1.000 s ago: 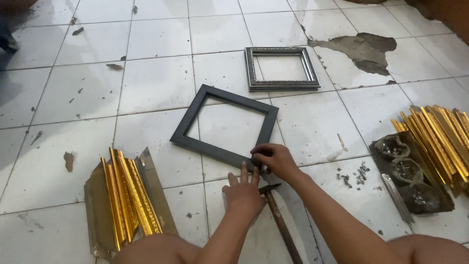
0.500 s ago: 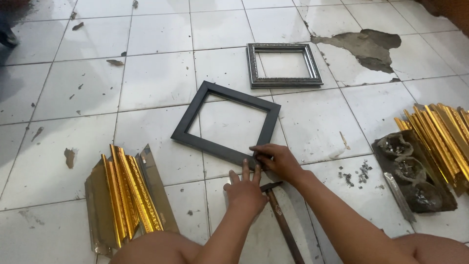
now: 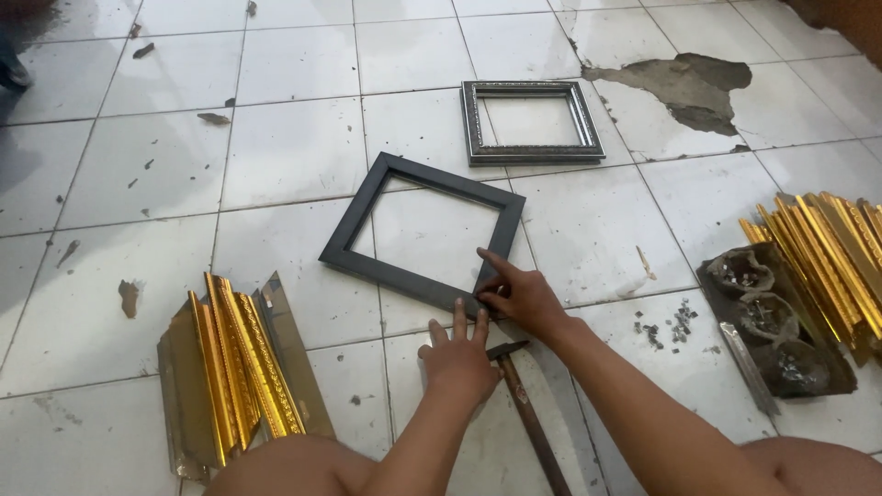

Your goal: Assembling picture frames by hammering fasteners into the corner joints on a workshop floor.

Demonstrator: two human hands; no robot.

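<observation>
A: Where is the black frame lying?

B: It is lying flat on the white tiled floor, turned at an angle. Taking it as the landmark: a silver frame is resting just beyond its far corner, apart from it.

A: The right hand?

B: It is pinching at the black frame's near right corner, forefinger stretched along the side rail, the other fingers curled in. Whether something small is sitting in the pinch cannot be told.

A: And the left hand?

B: It is lying flat and spread on the floor just below the frame's near rail, holding nothing. A hammer is lying beside it, head toward the frame.

A: Farther out?

B: Gold moulding strips are piled to the frame's near left; more gold strips and a dark tray of small cups are sitting well to its right.
</observation>
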